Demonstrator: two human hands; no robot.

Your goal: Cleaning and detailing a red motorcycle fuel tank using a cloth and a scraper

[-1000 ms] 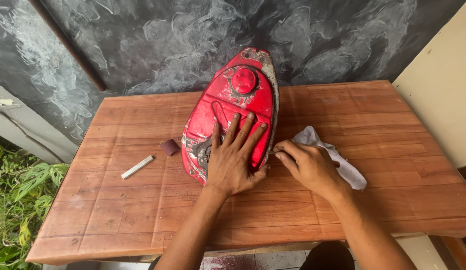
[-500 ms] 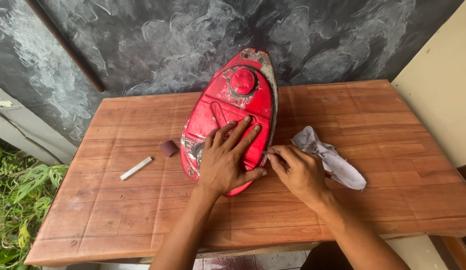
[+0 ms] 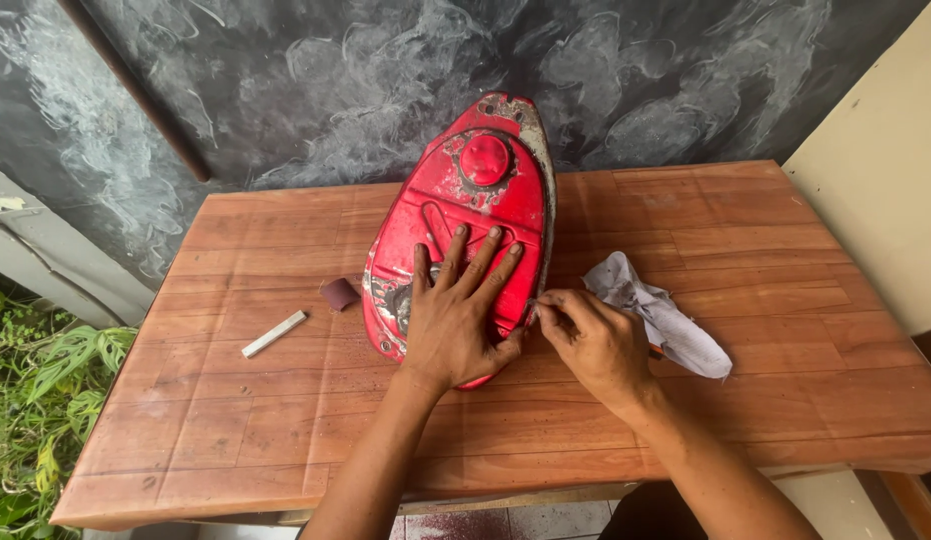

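Note:
A worn red motorcycle fuel tank point(image 3: 485, 210) with chipped paint and a round cap lies lengthwise in the middle of the wooden table point(image 3: 235, 420). My left hand point(image 3: 455, 315) lies flat on the tank's near end, fingers spread, holding nothing. My right hand point(image 3: 590, 340) is at the tank's near right edge. Its fingertips are pinched together against the rim, and whether they hold something small is hidden. A crumpled white cloth point(image 3: 665, 315) lies just right of that hand, partly under it.
A small brown piece of sandpaper point(image 3: 338, 293) and a short white stick point(image 3: 274, 333) lie on the table left of the tank. A dark smeared wall stands behind the table. Green plants point(image 3: 35, 400) grow at the lower left, and a cream wall is on the right.
My right hand has left the white cloth and moved left to the tank's edge. My left hand has slid slightly toward me on the tank.

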